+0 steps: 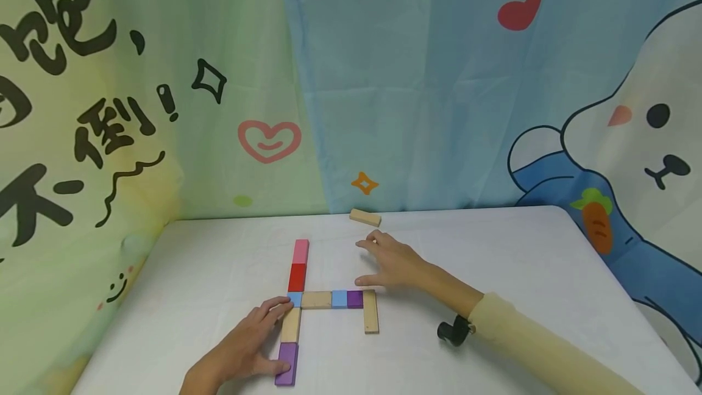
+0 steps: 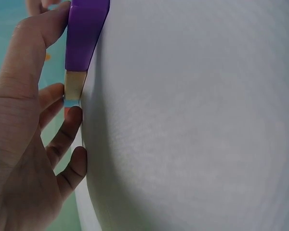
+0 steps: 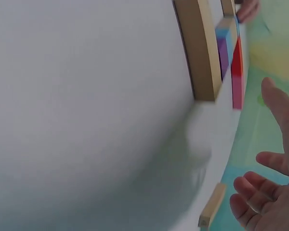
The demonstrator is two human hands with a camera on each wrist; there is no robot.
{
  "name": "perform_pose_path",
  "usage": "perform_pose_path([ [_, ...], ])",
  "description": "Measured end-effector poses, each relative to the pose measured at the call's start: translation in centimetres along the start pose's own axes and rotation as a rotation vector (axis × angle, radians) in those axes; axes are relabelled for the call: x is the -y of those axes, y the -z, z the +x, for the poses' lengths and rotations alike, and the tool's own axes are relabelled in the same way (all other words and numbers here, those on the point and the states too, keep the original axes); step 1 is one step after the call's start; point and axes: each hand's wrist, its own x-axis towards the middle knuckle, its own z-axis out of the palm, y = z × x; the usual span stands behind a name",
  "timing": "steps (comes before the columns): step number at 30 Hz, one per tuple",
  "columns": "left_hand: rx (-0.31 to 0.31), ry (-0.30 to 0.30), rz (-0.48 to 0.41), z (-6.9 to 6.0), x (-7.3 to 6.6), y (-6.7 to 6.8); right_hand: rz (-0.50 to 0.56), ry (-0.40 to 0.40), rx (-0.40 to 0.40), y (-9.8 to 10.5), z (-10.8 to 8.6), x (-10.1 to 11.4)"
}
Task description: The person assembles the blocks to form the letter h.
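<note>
A column of wooden blocks lies on the white table: pink point(image 1: 301, 251), red point(image 1: 297, 277), a light blue block point(image 1: 295, 299), a plain wood block point(image 1: 290, 325) and a long purple block point(image 1: 287, 363). From the light blue one, a row runs right through a plain block point(image 1: 316, 300), a blue block point(image 1: 339, 299) and a small purple block point(image 1: 355, 299) to an upright-running plain block point(image 1: 371, 313). My left hand point(image 1: 245, 340) rests along the column, thumb at the long purple block, fingertips by the light blue one. Empty and spread, my right hand point(image 1: 396, 263) hovers near a loose plain block point(image 1: 365, 217).
The white tabletop point(image 1: 471, 249) extends around the blocks. A printed curtain point(image 1: 384, 78) hangs behind the table's back edge. A small black device point(image 1: 455, 330) is at the right wrist, beside the pale yellow sleeve point(image 1: 526, 340).
</note>
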Motion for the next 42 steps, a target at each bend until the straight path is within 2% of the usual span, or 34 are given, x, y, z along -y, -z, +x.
perform_pose_path([
  [10,-0.001,-0.006,0.001,-0.1,-0.1,0.1,-0.125,-0.069,-0.022,0.8,5.1,-2.3],
  [19,-0.007,-0.008,-0.002,0.0,0.1,0.1,-0.075,-0.151,-0.006,1.1,8.6,-3.3],
  [28,0.007,0.010,-0.017,0.1,0.0,0.1,-0.058,-0.165,-0.001,1.3,9.1,-2.8],
  [36,0.011,0.011,-0.019,0.1,0.0,0.0,-0.075,-0.189,0.022,0.2,9.6,-3.4],
  [42,-0.001,-0.001,-0.004,0.0,0.0,0.0,0.003,-0.181,0.039,0.3,9.6,-3.5],
])
